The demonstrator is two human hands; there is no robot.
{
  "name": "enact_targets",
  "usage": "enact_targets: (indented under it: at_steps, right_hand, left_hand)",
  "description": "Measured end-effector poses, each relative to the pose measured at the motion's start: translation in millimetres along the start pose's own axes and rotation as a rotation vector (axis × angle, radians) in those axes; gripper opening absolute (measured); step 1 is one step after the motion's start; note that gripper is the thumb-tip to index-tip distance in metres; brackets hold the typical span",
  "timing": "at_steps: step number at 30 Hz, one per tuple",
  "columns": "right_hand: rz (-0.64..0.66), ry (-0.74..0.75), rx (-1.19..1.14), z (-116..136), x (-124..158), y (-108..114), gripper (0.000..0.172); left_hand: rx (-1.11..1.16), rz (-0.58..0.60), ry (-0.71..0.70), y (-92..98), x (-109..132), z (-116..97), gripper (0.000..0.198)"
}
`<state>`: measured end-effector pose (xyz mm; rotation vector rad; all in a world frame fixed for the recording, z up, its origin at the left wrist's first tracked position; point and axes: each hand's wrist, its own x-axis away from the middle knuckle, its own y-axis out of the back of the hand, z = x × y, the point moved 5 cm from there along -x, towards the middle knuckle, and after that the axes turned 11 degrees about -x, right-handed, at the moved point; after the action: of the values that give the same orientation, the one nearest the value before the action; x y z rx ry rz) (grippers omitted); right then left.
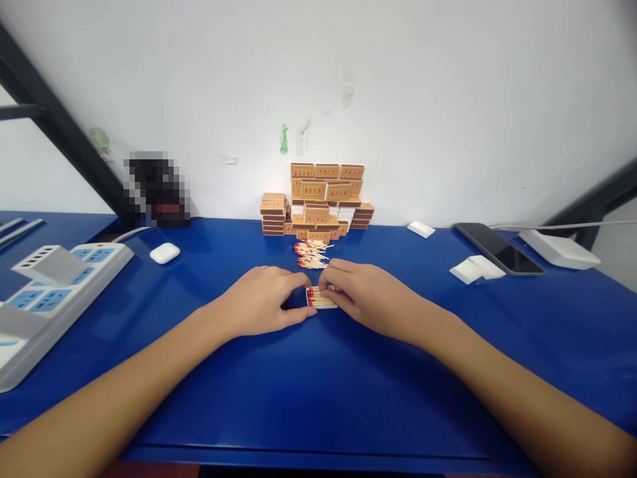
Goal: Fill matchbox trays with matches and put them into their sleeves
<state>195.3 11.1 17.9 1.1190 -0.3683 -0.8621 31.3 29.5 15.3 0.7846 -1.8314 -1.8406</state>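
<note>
hands: left hand (261,302) and right hand (365,292) both pinching the tray (321,299) of matches, which is sitting mid-table (318,385) | risk, imo: any squeezing or tilting could be spilling matches | around: loose matches (311,255) lying just behind, box stack (318,199) at the wall, earbud case (164,253) left, phone (497,249) right, nothing blocking

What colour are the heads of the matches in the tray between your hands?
Red, on pale wooden sticks. The matches show best in the head view.
</note>
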Motion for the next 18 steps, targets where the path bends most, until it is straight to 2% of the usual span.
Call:
enact_targets:
  at_steps: [7,14,18]
  right_hand:
    - [0.01,-0.03,0.014,-5.1,0.9,1.3,0.013]
    - [-0.024,0.023,-0.03,1.1,1.6,2.4,0.013]
    - [0.024,0.002,-0.061,4.1,0.6,-1.3,0.014]
  left_hand:
    - [-0.001,0.02,0.008,-0.3,-0.9,0.5,0.032]
    - [-0.003,0.0,-0.002,-0.3,1.0,0.6,0.031]
    - [-0.001,0.002,0.003,0.3,-0.2,0.4,0.03]
